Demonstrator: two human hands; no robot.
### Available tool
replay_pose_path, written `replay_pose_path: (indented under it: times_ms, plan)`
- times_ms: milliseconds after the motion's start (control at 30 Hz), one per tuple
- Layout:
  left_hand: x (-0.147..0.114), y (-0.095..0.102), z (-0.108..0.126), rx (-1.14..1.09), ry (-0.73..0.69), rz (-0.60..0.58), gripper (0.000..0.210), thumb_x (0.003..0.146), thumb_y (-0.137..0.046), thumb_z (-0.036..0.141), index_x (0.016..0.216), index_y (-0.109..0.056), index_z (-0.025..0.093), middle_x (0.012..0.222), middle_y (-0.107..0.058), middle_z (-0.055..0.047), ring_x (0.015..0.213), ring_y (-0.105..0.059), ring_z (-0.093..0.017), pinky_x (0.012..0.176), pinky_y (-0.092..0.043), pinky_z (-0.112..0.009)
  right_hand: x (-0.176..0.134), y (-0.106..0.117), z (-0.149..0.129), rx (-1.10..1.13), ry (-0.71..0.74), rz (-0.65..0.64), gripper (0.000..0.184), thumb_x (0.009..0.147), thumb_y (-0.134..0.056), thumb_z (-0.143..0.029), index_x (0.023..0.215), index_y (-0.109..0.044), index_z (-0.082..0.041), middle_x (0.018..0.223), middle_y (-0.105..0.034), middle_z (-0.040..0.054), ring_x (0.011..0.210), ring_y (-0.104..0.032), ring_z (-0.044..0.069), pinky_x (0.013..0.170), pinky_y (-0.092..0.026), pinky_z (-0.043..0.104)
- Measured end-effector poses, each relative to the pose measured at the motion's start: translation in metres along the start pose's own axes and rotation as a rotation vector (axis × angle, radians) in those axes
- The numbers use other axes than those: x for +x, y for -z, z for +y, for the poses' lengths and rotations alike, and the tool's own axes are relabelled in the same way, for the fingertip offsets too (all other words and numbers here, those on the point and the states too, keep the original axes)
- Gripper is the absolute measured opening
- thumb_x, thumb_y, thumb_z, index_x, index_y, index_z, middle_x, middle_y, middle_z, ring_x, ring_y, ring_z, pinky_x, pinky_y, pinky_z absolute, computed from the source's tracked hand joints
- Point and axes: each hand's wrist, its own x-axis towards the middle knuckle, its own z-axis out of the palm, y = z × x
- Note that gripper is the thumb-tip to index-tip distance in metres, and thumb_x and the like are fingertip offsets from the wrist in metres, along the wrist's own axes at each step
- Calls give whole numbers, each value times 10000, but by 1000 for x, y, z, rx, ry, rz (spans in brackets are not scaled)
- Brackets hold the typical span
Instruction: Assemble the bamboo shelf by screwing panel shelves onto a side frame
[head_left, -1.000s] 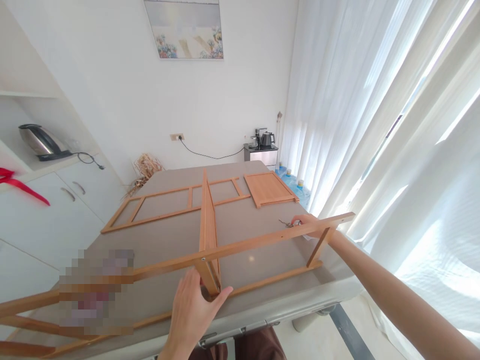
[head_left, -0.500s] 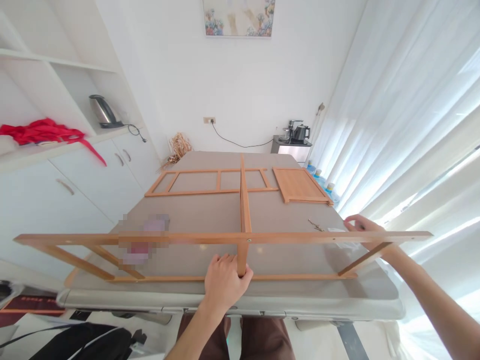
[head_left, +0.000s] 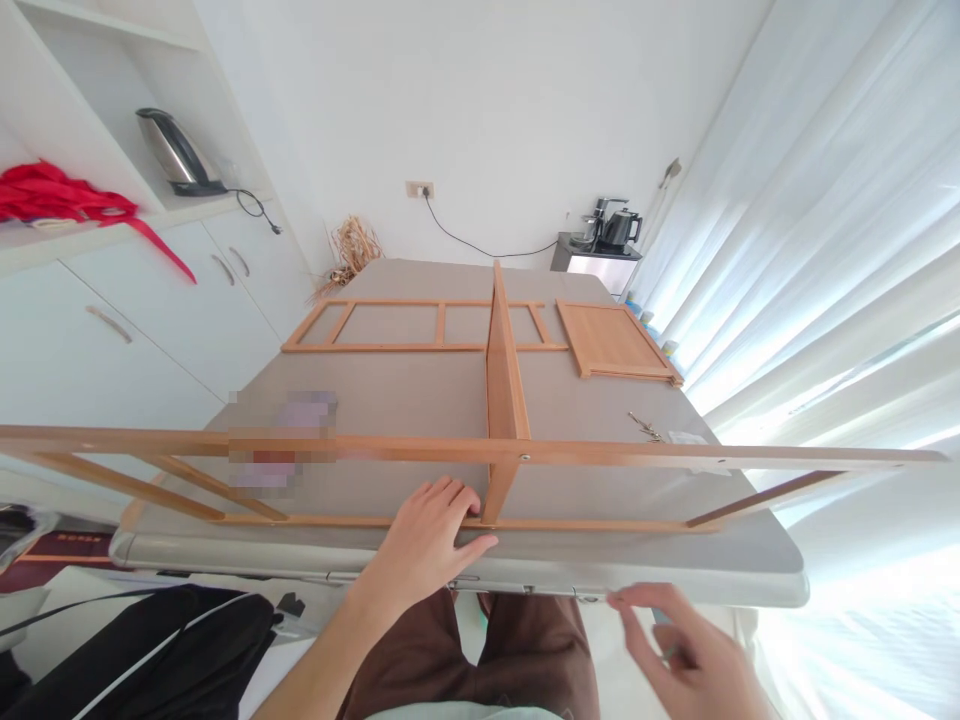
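Step in hand, as we judge it: steadying the standing panel (head_left: 510, 385) where it meets the upright frame (head_left: 420, 449). We reckon the next move calls for those two kept square and a sure pinch.

Hands, two. Left hand (head_left: 427, 535): at the foot of the panel, thumb and fingers parted about the lower rail; whether it grips or only rests, we cannot tell. Right hand (head_left: 694, 650): in front of the table's near edge, thumb and forefinger in a narrow pinch; contents, if any, too small for us to tell.

Upright frame, one, on edge along the near side of the table (head_left: 397, 400).
Standing panel, one, running back from it.
Flat frame (head_left: 390, 347), one, behind.
Flat panel (head_left: 619, 342), one, beside it.
Metal fittings (head_left: 646, 428), several, heaped, uncountable.
Kettles, two: silver (head_left: 174, 150), black (head_left: 621, 230).
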Motion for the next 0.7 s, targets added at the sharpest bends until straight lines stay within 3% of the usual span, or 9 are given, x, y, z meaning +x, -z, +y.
replay_pose_path:
  times_ms: [100,200,333,433,567,700]
  plan:
    - [0,6,-6,-94,-24,-48,158,882,-729,311,907,-600,225,946,-667,8,893,-621,-208,815,-469,-354,9,-39,-47,103,154,-60,385,986,-480,-533,831,-685,-246,522,-542,-54,382,-392,78,436,-390,168]
    - [0,5,-9,-148,-26,-61,108,892,-713,275,940,-623,239,961,-683,21,918,-635,-199,839,-475,-347,23,-58,-64,184,228,-153,325,1033,-436,-422,925,-688,-247,720,-699,-27,368,-403,55,442,-413,148]
    - [-3,-5,-9,-144,2,-29,92,920,-671,300,1004,-664,265,966,-723,27,937,-666,-206,852,-480,-356,32,-68,-62,162,316,-261,244,1038,-451,-313,983,-681,-251,834,-742,-12,476,-565,58,511,-470,128]
    - [-6,-10,-7,-101,-2,0,81,941,-622,291,989,-685,273,933,-715,8,926,-657,-213,781,-482,-341,36,-70,-58,118,423,-258,269,1035,-430,-237,997,-696,-240,904,-755,24,642,-680,82,590,-510,133]
    - [-3,-6,-6,-108,-22,-4,80,926,-603,214,917,-671,254,891,-664,-2,847,-624,-185,744,-480,-323,41,-72,-56,45,511,-220,289,1006,-445,-158,1019,-720,-249,913,-761,26,701,-716,113,685,-554,177]
    - [3,-7,-9,-146,-39,12,100,895,-623,194,923,-679,272,857,-663,9,773,-618,-168,669,-484,-303,46,-75,-57,-39,535,-212,310,977,-476,-190,1024,-746,-334,877,-761,-10,669,-711,133,639,-577,188]
